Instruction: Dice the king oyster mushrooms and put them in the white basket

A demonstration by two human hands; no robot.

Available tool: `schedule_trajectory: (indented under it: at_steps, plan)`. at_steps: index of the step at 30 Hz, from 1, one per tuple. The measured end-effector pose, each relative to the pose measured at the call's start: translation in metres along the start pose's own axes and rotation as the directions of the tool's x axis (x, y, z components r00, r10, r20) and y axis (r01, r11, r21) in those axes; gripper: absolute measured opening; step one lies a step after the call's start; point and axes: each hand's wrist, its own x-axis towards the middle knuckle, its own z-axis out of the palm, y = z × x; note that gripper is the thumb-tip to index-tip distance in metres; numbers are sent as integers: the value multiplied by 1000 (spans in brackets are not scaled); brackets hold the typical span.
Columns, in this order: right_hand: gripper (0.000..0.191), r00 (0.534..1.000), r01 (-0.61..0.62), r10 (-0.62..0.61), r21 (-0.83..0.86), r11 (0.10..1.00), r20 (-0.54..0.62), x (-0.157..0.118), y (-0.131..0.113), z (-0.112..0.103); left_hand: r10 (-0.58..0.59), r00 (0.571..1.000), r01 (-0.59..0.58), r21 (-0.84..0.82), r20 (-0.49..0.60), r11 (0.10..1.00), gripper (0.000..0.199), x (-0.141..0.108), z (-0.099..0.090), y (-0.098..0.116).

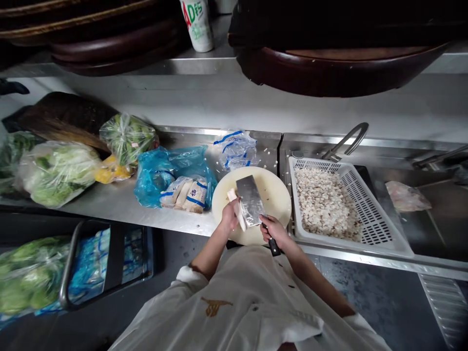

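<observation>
My left hand (230, 215) is closed round a pale, thick mushroom stem, likely a king oyster mushroom (232, 195), over the round cutting board (278, 195). In my right hand (274, 230) is the black handle of a cleaver (250, 197). Its broad blade lies tilted over the board, right beside the mushroom; whether it touches cannot be told. To the left, bagged whole mushrooms (190, 195) rest on an open blue plastic bag (153, 170). A white perforated basket (376, 219) on the right holds a heap of chopped mushroom pieces (323, 204).
A crumpled clear bag (237, 148) lies behind the board, with scattered bits nearby. Bagged leafy greens (60, 170) sit at the far left. A faucet (347, 141) rises behind the basket, over a sink. An overhead shelf (215, 66) holds a white cup (198, 27) and dark round trays.
</observation>
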Motion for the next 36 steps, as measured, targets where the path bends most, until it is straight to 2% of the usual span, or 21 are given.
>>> schedule_trajectory:
  at_steps: [2, 4, 5, 7, 9, 10, 11, 13, 15, 16, 17, 18, 20, 22, 23, 25, 27, 29, 31, 34, 36]
  plan:
    - [37, 989, 31, -48, -121, 992, -142, 0, -3, -22, -28, 998, 28, -15, -50, 999, 49, -3, -15, 1]
    - [30, 960, 19, -127, -395, 919, -249, -3, -7, -48, 46, 988, -38, 54, -146, 998, 49, -11, -34, 1]
    - [28, 947, -5, -174, -558, 830, -269, -6, -8, -59, 106, 970, -81, 121, -217, 989, 49, -15, -42, 0]
    - [24, 941, -63, -238, -814, 578, -242, -12, -8, -71, 227, 903, -122, 289, -364, 950, 46, -22, -49, -5]
    - [24, 954, -90, -234, -925, 369, -186, -17, -3, -66, 318, 845, -110, 443, -429, 890, 44, -24, -42, -14]
    - [25, 965, -81, -213, -945, 316, -153, -19, 0, -58, 355, 828, -100, 508, -434, 856, 47, -22, -34, -20]
    - [27, 975, -54, -190, -954, 295, -114, -20, 3, -49, 392, 812, -92, 568, -433, 818, 52, -18, -22, -27]
    - [27, 986, 30, -162, -949, 315, -23, -21, 8, -33, 482, 756, -65, 681, -444, 730, 66, -7, 5, -41]
    - [24, 988, 96, -153, -916, 389, 39, -21, 8, -28, 576, 688, -30, 775, -442, 631, 80, 5, 29, -53]
    - [24, 987, 105, -157, -897, 429, 40, -21, 7, -32, 607, 676, -17, 815, -417, 579, 84, 11, 37, -57]
    - [24, 986, 94, -164, -882, 462, 19, -22, 5, -39, 620, 688, -6, 852, -376, 523, 88, 17, 44, -59]
    - [25, 984, 71, -177, -874, 480, -17, -23, 2, -48, 611, 723, 6, 887, -322, 462, 92, 23, 47, -59]
    - [26, 973, 9, -208, -882, 472, -101, -25, -6, -71, 527, 832, -8, 946, -173, 323, 98, 35, 47, -49]
    - [28, 962, -37, -230, -902, 430, -148, -26, -18, -93, 382, 924, -117, 971, 28, 210, 102, 47, 38, -30]
    - [29, 959, -48, -237, -914, 403, -155, -25, -25, -102, 307, 942, -198, 964, 136, 180, 102, 53, 30, -18]
    - [31, 958, -65, -242, -938, 341, -155, -20, -39, -112, 186, 929, -350, 923, 320, 159, 101, 60, 13, 4]
    - [31, 962, -67, -235, -958, 280, -136, -11, -49, -112, 129, 905, -422, 895, 406, 142, 103, 60, -2, 19]
    - [31, 968, -51, -225, -969, 243, -108, -2, -53, -103, 136, 909, -409, 906, 394, 109, 109, 54, -8, 23]
    - [30, 973, -15, -219, -972, 235, -68, 4, -50, -92, 190, 920, -363, 929, 343, 78, 108, 46, -6, 20]
    - [29, 972, 41, -234, -968, 246, -19, 7, -39, -82, 257, 892, -394, 918, 371, 43, 80, 36, 4, 15]
    - [29, 966, 40, -258, -969, 245, -25, 7, -33, -84, 290, 869, -434, 899, 401, 57, 62, 34, 9, 17]
